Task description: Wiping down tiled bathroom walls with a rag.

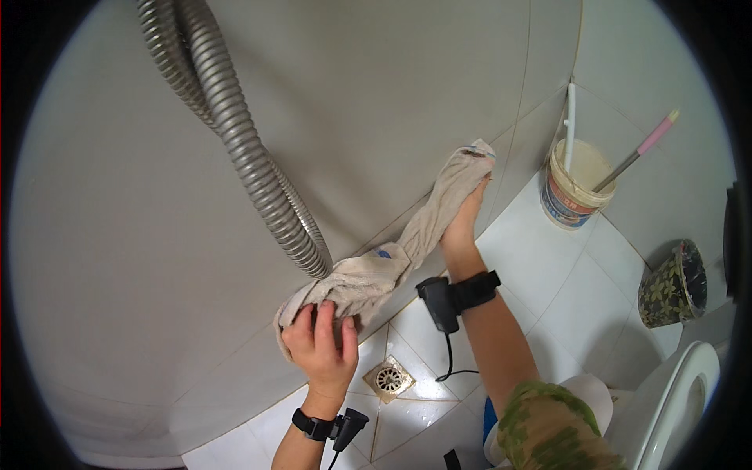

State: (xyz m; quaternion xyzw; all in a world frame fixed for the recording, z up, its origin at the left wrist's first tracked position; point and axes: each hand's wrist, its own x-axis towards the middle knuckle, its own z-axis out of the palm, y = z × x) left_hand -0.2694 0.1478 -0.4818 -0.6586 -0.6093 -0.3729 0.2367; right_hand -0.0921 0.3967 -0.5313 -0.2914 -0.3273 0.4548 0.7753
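A long beige cloth (pixel 376 273), likely a towel, stretches between my two hands against the tiled wall (pixel 382 117). My left hand (pixel 326 341) grips its lower bunched end, with the fingers curled over the fabric. The cloth's narrower, twisted end reaches up to my right hand (pixel 467 214), which lies behind it; most of those fingers are hidden by the fabric. Blue marks show on the cloth near its middle and at the far end. A looped metal shower hose (pixel 247 153) hangs in front of the wall, its bottom bend close to the cloth.
A floor drain (pixel 389 380) lies below in the white tile floor (pixel 543 276). In the corner stands a plastic bucket (pixel 573 197) with a pink-ended pole (pixel 637 150) and a white pipe. A floral waste bin (pixel 664 294) and a toilet (pixel 661 405) are at the right.
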